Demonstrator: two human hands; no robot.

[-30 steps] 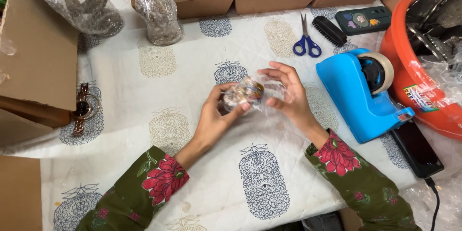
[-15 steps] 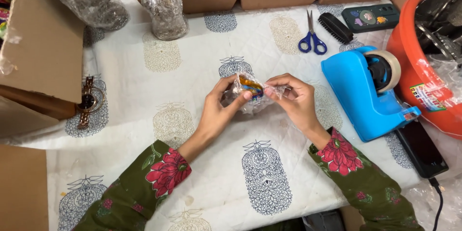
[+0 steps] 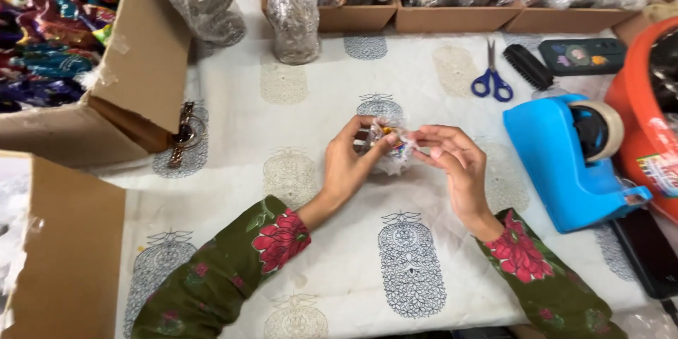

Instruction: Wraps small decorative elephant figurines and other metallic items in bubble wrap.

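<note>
Both hands meet over the middle of the white printed cloth [image 3: 233, 134]. My left hand [image 3: 349, 162] cups a small clear plastic packet [image 3: 393, 150] with something colourful and metallic inside. My right hand [image 3: 452, 162] pinches the packet's right end between thumb and fingers. The packet is held just above the cloth, partly hidden by the fingers. Both sleeves are green with red flowers.
A blue tape dispenser [image 3: 565, 159] stands right of my hands, an orange tub [image 3: 646, 109] beyond it. Blue-handled scissors [image 3: 492, 79], a black comb [image 3: 528, 67] and a dark case [image 3: 583, 55] lie at the back. Cardboard boxes [image 3: 138, 78] of wrapped goods line the left and far edge.
The view has shifted, so hands and table sit further right in the frame. My hands have drawn closer around the packet, folding it tighter.
</note>
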